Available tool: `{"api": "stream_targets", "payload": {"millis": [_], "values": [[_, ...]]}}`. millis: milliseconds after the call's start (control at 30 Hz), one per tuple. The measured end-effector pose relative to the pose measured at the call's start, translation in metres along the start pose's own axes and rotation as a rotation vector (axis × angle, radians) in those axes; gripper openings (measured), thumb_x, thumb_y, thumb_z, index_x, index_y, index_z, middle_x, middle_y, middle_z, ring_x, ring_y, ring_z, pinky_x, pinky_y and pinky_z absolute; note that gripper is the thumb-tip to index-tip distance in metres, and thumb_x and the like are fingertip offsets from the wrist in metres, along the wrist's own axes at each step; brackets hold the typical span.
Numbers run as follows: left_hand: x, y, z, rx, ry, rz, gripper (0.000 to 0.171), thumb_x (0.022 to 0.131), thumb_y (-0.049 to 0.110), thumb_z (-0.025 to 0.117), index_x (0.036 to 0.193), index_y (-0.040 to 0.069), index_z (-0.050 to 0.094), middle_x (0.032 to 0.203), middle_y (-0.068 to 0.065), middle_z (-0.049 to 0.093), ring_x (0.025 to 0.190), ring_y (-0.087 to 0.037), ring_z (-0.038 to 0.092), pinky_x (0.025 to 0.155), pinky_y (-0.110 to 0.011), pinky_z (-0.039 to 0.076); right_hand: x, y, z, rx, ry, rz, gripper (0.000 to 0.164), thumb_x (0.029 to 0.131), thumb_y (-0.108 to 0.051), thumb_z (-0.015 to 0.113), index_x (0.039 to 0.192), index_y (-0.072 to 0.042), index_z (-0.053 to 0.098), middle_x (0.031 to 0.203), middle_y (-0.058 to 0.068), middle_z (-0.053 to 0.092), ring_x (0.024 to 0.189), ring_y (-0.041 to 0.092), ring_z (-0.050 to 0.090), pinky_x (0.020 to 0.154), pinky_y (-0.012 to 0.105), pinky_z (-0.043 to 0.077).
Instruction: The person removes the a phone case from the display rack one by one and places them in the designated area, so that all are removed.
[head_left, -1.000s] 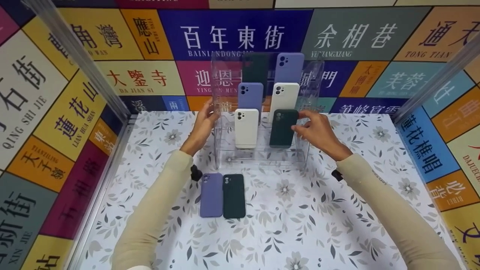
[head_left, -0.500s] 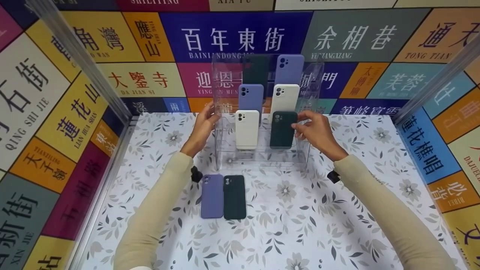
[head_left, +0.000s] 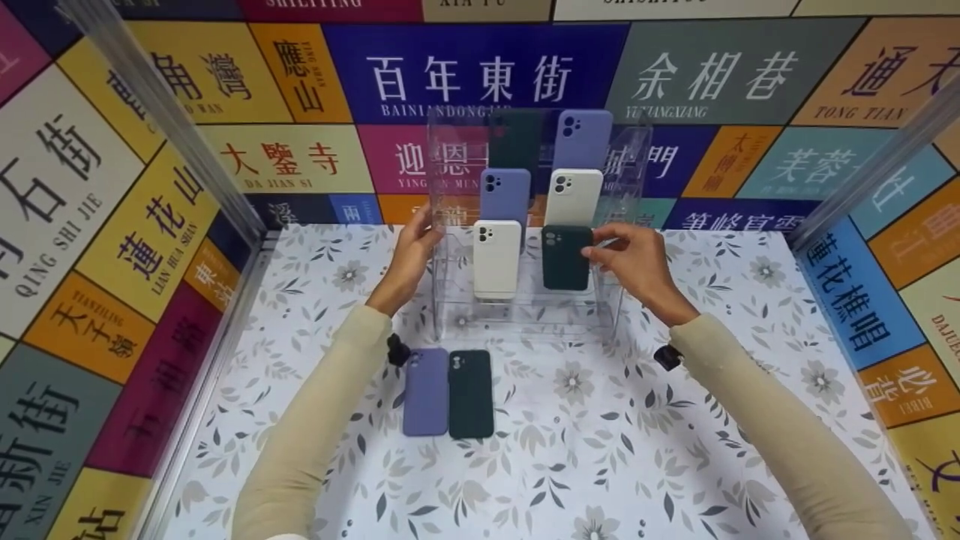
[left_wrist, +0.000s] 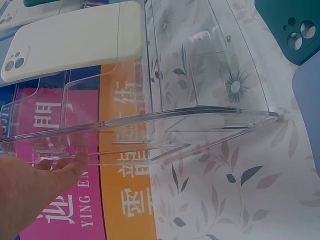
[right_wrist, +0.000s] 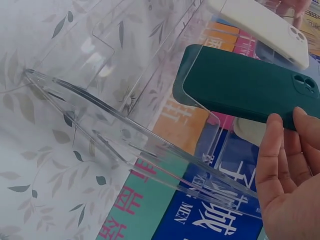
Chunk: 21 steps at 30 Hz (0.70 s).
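Note:
A clear acrylic display stand (head_left: pixel 525 313) holds phone cases in stepped rows. My right hand (head_left: pixel 634 262) pinches the right edge of the dark green phone case (head_left: pixel 565 259) in the lower row; in the right wrist view, thumb and fingertips meet near its camera end. The opposite end of that case (right_wrist: pixel 235 82) shows through the stand's clear lip. My left hand (head_left: pixel 409 255) holds the stand's left side panel, its fingertips at the panel edge in the left wrist view. A white phone case (head_left: pixel 496 260) sits beside the green one on the lower row.
Higher rows hold a purple case (head_left: pixel 504 196), a white case (head_left: pixel 574 196), another purple case (head_left: pixel 583 139) and a dark green case (head_left: pixel 513 142). On the floral tabletop (head_left: pixel 570 465), a purple case (head_left: pixel 425 392) and a dark green case (head_left: pixel 471 394) lie side by side.
The held green case has shifted, its lower edge now higher than the white case's beside it. My right fingers have moved slightly along its edge; my left hand stays at the panel.

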<state>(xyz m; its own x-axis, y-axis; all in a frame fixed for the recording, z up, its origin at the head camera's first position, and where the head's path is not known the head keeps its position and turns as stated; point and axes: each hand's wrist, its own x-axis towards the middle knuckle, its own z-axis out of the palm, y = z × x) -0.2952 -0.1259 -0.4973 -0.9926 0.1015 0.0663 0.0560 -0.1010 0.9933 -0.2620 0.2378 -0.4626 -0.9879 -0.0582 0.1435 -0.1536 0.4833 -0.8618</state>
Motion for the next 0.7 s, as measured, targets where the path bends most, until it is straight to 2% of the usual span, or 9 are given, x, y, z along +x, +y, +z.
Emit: {"api": "stream_targets", "payload": {"millis": [167, 400, 500, 700], "values": [[-0.001, 0.0, 0.002, -0.01, -0.009, 0.022, 0.059, 0.114, 0.004, 0.045, 0.172, 0.002, 0.033, 0.166, -0.03, 0.042, 0.153, -0.047, 0.044, 0.124, -0.054, 0.04, -0.006, -0.007, -0.008, 0.002, 0.049, -0.002, 0.032, 0.097, -0.021, 0.088, 0.124, -0.003, 0.082, 0.114, 0.013, 0.078, 0.095, 0.013, 0.073, 0.079, 0.02, 0.06], [-0.001, -0.001, 0.003, 0.002, 0.0, 0.018, 0.061, 0.114, 0.005, 0.046, 0.173, 0.002, 0.03, 0.17, -0.024, 0.042, 0.154, -0.042, 0.043, 0.126, -0.054, 0.038, -0.017, -0.014, -0.017, 0.147, 0.043, 0.009, 0.037, 0.098, -0.018, 0.087, 0.129, 0.001, 0.079, 0.111, 0.013, 0.077, 0.093, 0.014, 0.076, 0.082, 0.027, 0.065], [0.0, -0.001, 0.002, 0.012, 0.002, 0.018, 0.063, 0.113, 0.006, 0.046, 0.173, 0.001, 0.029, 0.171, -0.022, 0.041, 0.156, -0.041, 0.042, 0.127, -0.053, 0.037, -0.022, -0.013, -0.02, 0.169, 0.04, 0.003, 0.038, 0.098, -0.015, 0.086, 0.131, 0.002, 0.078, 0.111, 0.012, 0.077, 0.093, 0.013, 0.077, 0.082, 0.026, 0.065], [-0.002, -0.001, 0.003, 0.039, -0.009, 0.028, 0.062, 0.115, 0.011, 0.047, 0.174, 0.005, 0.029, 0.175, -0.019, 0.037, 0.16, -0.044, 0.035, 0.13, -0.055, 0.032, -0.03, -0.003, -0.021, 0.184, 0.045, -0.004, 0.033, 0.098, -0.015, 0.087, 0.126, 0.0, 0.081, 0.108, 0.011, 0.08, 0.092, 0.017, 0.078, 0.082, 0.026, 0.065]]}}
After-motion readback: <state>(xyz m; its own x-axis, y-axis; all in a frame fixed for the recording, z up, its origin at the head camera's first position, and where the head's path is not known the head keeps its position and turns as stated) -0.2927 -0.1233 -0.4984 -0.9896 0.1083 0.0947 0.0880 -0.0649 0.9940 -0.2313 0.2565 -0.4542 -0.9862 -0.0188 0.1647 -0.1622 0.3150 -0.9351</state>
